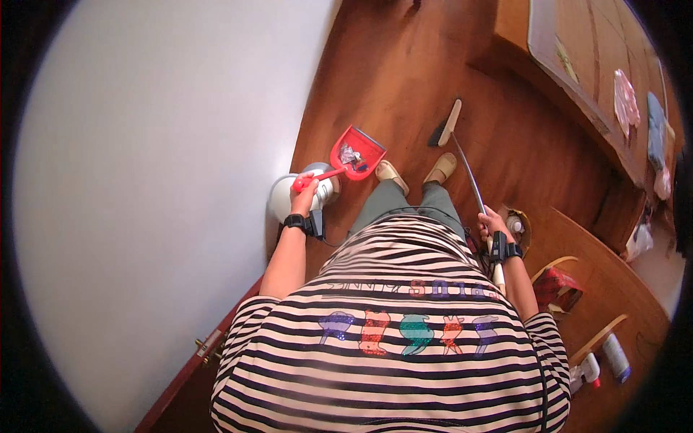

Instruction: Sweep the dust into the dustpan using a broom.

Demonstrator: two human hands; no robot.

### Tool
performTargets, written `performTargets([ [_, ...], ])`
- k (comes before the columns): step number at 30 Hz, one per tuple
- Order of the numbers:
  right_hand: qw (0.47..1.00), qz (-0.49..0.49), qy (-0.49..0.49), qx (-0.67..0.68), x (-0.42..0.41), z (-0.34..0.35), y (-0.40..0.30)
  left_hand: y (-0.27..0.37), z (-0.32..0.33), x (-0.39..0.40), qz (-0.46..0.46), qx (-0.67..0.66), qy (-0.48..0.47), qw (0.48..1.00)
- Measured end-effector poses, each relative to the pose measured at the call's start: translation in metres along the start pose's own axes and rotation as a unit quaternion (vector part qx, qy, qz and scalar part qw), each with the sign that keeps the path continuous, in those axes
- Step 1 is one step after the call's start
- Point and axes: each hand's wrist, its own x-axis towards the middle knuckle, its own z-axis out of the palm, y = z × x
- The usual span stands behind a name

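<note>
My left hand (305, 194) grips the handle of a red dustpan (372, 145). Crumpled wrapper litter (349, 155) and small dark bits lie in its pan, whose lip points away from me. Closed around the shaft of a long-handled broom (468, 168) is my right hand (491, 222). The broom's pale head (450, 123) with dark bristles rests on the wooden floor (395, 81), ahead of my right slipper (441, 168) and to the right of the dustpan. Both wrists wear black strapped devices.
A white bin-like container (281, 197) stands by the pale wall (162, 162), under my left hand. On the right are a wooden bed frame (568, 81) and a curved wooden table (601, 260) with a red plaid item (560, 287) and a spray can (616, 354).
</note>
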Motion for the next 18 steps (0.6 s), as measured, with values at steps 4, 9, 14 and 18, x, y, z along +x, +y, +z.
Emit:
performTargets([
  [4,0.998,-0.054,-0.020,-0.038,-0.017,0.001,0.002,0.012,0.025,-0.006,-0.015,0.002,-0.024,1.000],
  [9,0.993,-0.063,-0.102,-0.002,0.007,0.006,-0.019,0.016,0.054,-0.002,-0.039,0.047,-0.060,0.996],
  [14,0.990,-0.011,-0.105,0.096,0.031,-0.035,-0.016,0.024,0.094,0.000,-0.020,0.022,-0.075,0.997],
  [18,0.992,0.014,-0.030,0.119,0.010,-0.091,0.015,0.040,0.111,-0.004,-0.008,0.028,-0.058,0.998],
])
